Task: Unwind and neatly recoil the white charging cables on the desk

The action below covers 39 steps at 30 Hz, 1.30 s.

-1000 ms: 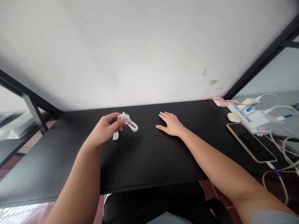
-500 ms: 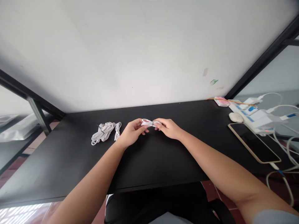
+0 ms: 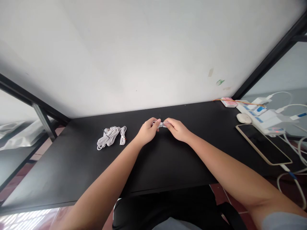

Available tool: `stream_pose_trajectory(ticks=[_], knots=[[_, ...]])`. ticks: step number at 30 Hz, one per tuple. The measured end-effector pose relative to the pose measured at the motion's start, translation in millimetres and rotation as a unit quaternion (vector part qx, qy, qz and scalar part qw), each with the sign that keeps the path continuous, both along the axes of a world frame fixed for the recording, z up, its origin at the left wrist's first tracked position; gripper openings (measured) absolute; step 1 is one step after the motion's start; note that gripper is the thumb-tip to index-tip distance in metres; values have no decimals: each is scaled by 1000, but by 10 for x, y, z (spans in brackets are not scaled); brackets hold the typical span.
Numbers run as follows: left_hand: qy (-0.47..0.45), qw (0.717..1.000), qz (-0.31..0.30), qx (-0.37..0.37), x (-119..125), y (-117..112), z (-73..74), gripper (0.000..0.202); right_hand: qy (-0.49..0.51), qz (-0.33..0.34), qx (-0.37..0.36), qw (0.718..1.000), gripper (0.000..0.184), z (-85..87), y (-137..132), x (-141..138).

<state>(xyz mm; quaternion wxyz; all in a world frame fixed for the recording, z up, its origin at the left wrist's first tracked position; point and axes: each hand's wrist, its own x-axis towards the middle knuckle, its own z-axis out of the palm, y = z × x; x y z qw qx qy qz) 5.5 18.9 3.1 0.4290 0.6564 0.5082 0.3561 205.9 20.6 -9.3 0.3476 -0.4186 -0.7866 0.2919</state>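
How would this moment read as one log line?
left hand: holding black-tied white cable bundle | right hand: holding same bundle | black tabletop: bulky white cable heap, slim white cable bundle

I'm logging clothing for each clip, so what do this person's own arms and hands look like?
Both the left hand and the right hand are ungloved, with no watch or bracelet on either wrist. The right forearm is bare, and a grey sleeve shows near that elbow. The left forearm is bare too; its sleeve is out of view.
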Motion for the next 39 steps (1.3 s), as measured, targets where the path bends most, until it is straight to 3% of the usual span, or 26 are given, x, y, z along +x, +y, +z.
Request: stream_pose_trajectory(ticks=[9,14,17,20,23,28,35,39], knots=[[-38,999,25,-17,101,65,-155,21,-3,-7,-32,999,37,-41,31,35],[-137,988,29,-60,89,15,-188,27,24,-8,-50,998,37,-77,60,11],[-231,970,14,-72,105,-13,-164,35,91,-29,-104,990,40,-112,94,20],[-255,965,-19,-65,130,-43,-142,39,162,-53,-144,975,43,-115,97,11],[-246,967,-30,-59,166,-68,-147,40,153,-31,-137,978,45,-77,53,-14],[-229,973,9,-40,189,-79,-173,40,68,-14,-44,997,40,-20,-12,-24],[-101,995,8,6,124,-98,-167,37,164,-91,-109,976,43,-34,50,0],[0,991,4,132,110,-133,-143,28,164,-121,-108,973,41,7,47,19]])
